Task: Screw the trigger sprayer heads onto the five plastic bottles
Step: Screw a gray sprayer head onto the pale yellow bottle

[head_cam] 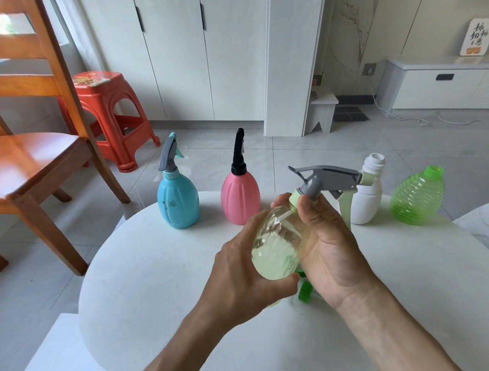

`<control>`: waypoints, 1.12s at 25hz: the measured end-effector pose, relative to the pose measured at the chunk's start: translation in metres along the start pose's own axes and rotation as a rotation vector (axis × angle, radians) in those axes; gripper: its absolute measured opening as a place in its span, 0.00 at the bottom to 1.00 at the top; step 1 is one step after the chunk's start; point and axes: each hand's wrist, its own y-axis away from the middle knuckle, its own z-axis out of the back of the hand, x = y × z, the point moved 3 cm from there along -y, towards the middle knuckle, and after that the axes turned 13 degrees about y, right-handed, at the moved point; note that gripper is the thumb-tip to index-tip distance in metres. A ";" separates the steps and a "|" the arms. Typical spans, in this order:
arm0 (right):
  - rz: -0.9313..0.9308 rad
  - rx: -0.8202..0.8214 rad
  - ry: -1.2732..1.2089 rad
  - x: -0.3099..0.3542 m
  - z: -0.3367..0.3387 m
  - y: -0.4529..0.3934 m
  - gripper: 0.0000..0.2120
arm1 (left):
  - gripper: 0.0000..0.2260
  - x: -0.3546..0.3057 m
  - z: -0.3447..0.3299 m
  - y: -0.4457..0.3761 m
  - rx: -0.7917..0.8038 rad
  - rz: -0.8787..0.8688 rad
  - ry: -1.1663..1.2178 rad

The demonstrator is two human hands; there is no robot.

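Left hand (238,276) fingers wrapped around pale yellow bottle (277,244) above the round white table (163,279) centre, right hand (327,246) fingers pinching its collar under grey trigger sprayer head (327,178), white bottle (367,196) open at far edge.

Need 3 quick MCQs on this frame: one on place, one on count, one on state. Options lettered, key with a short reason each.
1. Where does the blue bottle stand in the row on the table?
A. At the left end
B. At the right end
C. Between the white and green bottles

2. How many bottles standing on the table already carry a sprayer head?
A. None
B. Two
C. Four

3. What state is the white bottle in?
A. Lying on its side
B. Capped with a black sprayer
C. Upright with its neck open

Key: 1 A, it is leftmost, beside the pink bottle. 2 B, only the blue and pink ones have heads; the white one and the green bottle are bare. 3 C, its threaded neck shows with nothing on it.
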 end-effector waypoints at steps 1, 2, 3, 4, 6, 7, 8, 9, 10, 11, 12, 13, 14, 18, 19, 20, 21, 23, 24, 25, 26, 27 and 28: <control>-0.002 -0.022 0.010 -0.001 0.000 0.000 0.21 | 0.38 0.000 -0.001 0.000 0.004 0.000 0.000; 0.000 -0.051 0.019 -0.003 0.001 -0.001 0.20 | 0.38 0.001 -0.002 0.000 0.010 0.002 0.000; 0.007 -0.086 0.028 -0.004 0.001 -0.001 0.18 | 0.38 0.001 -0.003 -0.001 0.013 0.006 -0.002; 0.019 -0.110 0.036 -0.004 0.001 -0.001 0.16 | 0.39 0.001 -0.004 -0.001 0.012 0.011 -0.005; 0.044 -0.115 0.069 -0.003 -0.001 -0.002 0.19 | 0.39 0.001 -0.005 -0.002 0.003 0.018 0.000; 0.052 -0.102 0.090 -0.003 -0.002 -0.002 0.20 | 0.38 0.002 -0.005 -0.002 -0.001 0.022 0.014; 0.059 -0.083 0.101 -0.004 -0.002 -0.002 0.19 | 0.38 0.002 -0.004 -0.003 -0.007 0.028 0.035; 0.063 -0.060 0.092 -0.005 -0.003 -0.003 0.18 | 0.38 0.003 -0.002 -0.003 -0.013 0.034 0.053; 0.064 -0.035 0.073 -0.006 -0.003 -0.003 0.17 | 0.38 0.004 -0.001 -0.004 -0.019 0.038 0.063; 0.064 -0.015 0.051 -0.005 -0.002 -0.003 0.16 | 0.38 0.004 0.001 -0.004 -0.021 0.038 0.067; 0.061 -0.006 0.032 -0.006 -0.002 -0.003 0.15 | 0.37 0.003 0.002 -0.004 -0.020 0.033 0.071; 0.056 0.000 0.013 -0.005 -0.002 -0.002 0.13 | 0.37 0.002 0.002 -0.004 -0.017 0.026 0.073; 0.052 0.003 -0.002 -0.005 -0.002 -0.002 0.12 | 0.36 0.002 0.002 -0.003 -0.011 0.019 0.072; 0.087 -0.041 0.005 -0.002 0.001 -0.002 0.08 | 0.37 0.001 0.000 -0.002 0.018 0.014 0.063; 0.079 -0.068 0.029 -0.002 0.001 -0.002 0.09 | 0.37 0.001 -0.001 -0.001 0.020 0.018 0.060; 0.064 -0.095 0.048 -0.004 0.001 -0.002 0.13 | 0.37 0.001 -0.002 -0.001 0.022 0.023 0.058; 0.053 -0.118 0.058 -0.004 0.000 -0.002 0.16 | 0.37 0.001 -0.003 -0.001 0.024 0.028 0.057; 0.072 -0.128 0.076 -0.003 0.000 -0.001 0.19 | 0.37 0.002 -0.004 -0.001 0.021 0.041 0.073; 0.096 -0.102 0.083 -0.002 0.000 -0.001 0.18 | 0.37 0.003 -0.004 -0.002 0.017 0.048 0.088; 0.106 -0.062 0.069 0.000 0.000 -0.001 0.15 | 0.37 0.003 -0.003 -0.002 0.014 0.053 0.101; 0.105 -0.028 0.040 0.001 0.002 -0.002 0.14 | 0.37 0.002 -0.002 -0.003 0.013 0.055 0.105; 0.100 -0.005 0.011 0.003 0.003 -0.003 0.13 | 0.36 0.002 -0.002 -0.004 0.017 0.057 0.104; 0.101 -0.001 -0.003 0.004 0.007 -0.004 0.12 | 0.36 0.001 -0.001 -0.004 0.025 0.059 0.106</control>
